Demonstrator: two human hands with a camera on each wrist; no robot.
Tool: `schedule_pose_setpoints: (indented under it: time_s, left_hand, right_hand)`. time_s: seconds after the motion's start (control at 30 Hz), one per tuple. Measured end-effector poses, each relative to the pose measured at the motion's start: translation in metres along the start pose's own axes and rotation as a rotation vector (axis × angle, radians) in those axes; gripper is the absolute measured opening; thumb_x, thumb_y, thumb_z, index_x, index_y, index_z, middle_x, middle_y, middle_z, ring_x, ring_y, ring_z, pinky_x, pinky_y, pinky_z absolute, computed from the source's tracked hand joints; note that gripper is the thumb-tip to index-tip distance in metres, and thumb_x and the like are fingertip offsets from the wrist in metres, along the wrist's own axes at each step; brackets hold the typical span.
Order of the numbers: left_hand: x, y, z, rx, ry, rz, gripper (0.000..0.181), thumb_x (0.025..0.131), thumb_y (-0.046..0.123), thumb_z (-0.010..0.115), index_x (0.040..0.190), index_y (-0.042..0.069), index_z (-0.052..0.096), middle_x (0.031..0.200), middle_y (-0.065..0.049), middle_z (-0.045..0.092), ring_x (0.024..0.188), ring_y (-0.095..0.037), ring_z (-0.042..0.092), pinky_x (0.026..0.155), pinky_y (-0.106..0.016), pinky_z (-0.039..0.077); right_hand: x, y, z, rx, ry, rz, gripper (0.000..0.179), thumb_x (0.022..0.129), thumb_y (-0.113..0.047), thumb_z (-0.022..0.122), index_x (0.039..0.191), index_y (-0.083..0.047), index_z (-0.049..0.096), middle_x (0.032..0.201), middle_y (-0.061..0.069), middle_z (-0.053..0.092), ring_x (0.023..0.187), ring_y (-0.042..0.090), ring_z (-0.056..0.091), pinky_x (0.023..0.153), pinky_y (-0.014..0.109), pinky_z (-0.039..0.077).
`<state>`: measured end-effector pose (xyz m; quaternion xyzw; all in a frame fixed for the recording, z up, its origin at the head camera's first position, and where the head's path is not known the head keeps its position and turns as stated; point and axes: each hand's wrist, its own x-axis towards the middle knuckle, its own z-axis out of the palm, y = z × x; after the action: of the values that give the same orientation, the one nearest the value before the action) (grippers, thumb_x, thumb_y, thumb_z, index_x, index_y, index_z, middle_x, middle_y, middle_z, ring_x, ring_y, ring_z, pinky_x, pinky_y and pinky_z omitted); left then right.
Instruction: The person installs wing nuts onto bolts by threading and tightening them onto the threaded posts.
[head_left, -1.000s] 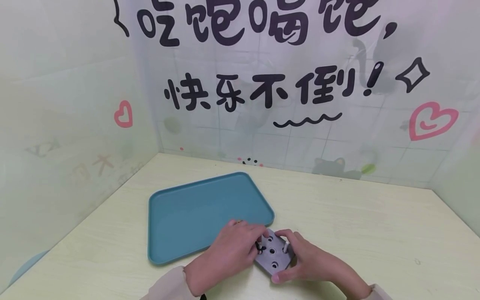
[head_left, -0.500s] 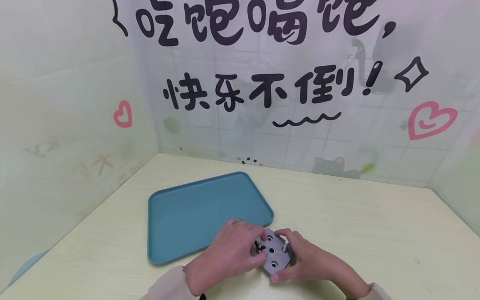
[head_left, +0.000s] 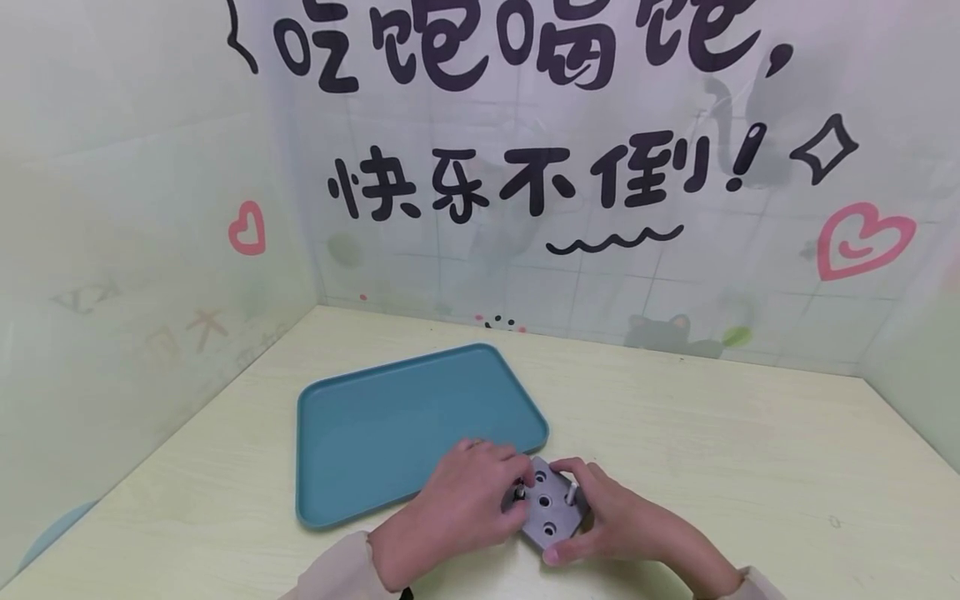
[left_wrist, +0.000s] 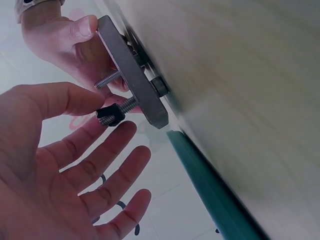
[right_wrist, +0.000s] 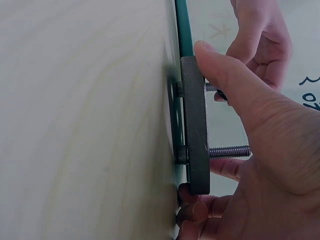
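Observation:
A grey metal plate [head_left: 561, 521] with several holes stands slightly above the table on bolt heads, as the left wrist view shows. My right hand [head_left: 626, 521] grips its edges, thumb on the near edge and fingers at the far side. Two threaded bolts rise from the plate: one bare bolt [right_wrist: 230, 152] near my right palm, the other carrying a black wing nut [left_wrist: 111, 115] near its tip. My left hand [head_left: 468, 496] pinches this nut between thumb and index finger; its other fingers spread loosely. From the head, the left fingers partly cover the nut.
A blue-green tray [head_left: 420, 417] lies on the pale wooden table [head_left: 735, 450], its near right corner close to the plate. Light printed sheets [head_left: 480, 275] with black lettering wall in the back and sides.
The left thumb and fingers spread away from the wing nut, then drew in around it again. The plate and the right hand stay in place.

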<state>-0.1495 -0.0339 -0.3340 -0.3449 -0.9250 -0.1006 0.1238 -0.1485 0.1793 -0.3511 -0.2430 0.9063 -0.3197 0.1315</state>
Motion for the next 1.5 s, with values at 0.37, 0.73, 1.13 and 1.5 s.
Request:
schedule_pose_setpoints:
  time_s: [0.37,0.73,1.13,1.5]
  left_hand:
    - [0.0008,-0.0006,-0.0003,0.002,-0.007,0.027,0.018,0.079,0.011,0.066,0.091,0.025,0.067,0.093,0.012,0.068,0.082,-0.008,0.06,0.081,-0.031,0.044]
    - [-0.0012,-0.001,-0.0002,-0.011,0.009,0.008,0.018,0.078,0.021,0.063,0.096,0.024,0.064,0.083,0.011,0.049,0.074,-0.007,0.043,0.069,-0.024,0.038]
    - [-0.001,-0.0012,0.0015,-0.001,0.009,-0.011,0.012,0.08,0.033,0.064,0.09,0.026,0.064,0.082,0.012,0.057,0.074,-0.006,0.048,0.072,-0.026,0.04]
    - [-0.0002,0.0,0.0018,-0.031,-0.002,0.005,0.035,0.077,0.009,0.062,0.109,0.023,0.063,0.104,0.01,0.067,0.089,-0.011,0.06,0.086,-0.036,0.044]
  right_hand:
    - [0.0007,-0.0007,0.0004,0.005,-0.005,0.016,0.087,0.068,-0.05,0.077,0.134,-0.013,0.034,0.103,0.003,0.045,0.091,0.014,0.044,0.074,0.026,0.037]
    - [0.0001,0.0001,-0.0005,0.002,-0.008,0.007,0.086,0.069,-0.05,0.077,0.134,-0.013,0.034,0.102,0.003,0.044,0.092,0.014,0.044,0.075,0.026,0.037]
    - [0.0003,-0.0011,-0.0008,0.01,-0.017,0.018,0.086,0.069,-0.05,0.076,0.134,-0.013,0.033,0.102,0.003,0.045,0.092,0.014,0.044,0.076,0.026,0.038]
    - [0.001,-0.0009,-0.0007,0.015,-0.022,0.022,0.086,0.07,-0.049,0.076,0.134,-0.013,0.033,0.102,0.004,0.044,0.091,0.015,0.044,0.073,0.025,0.037]
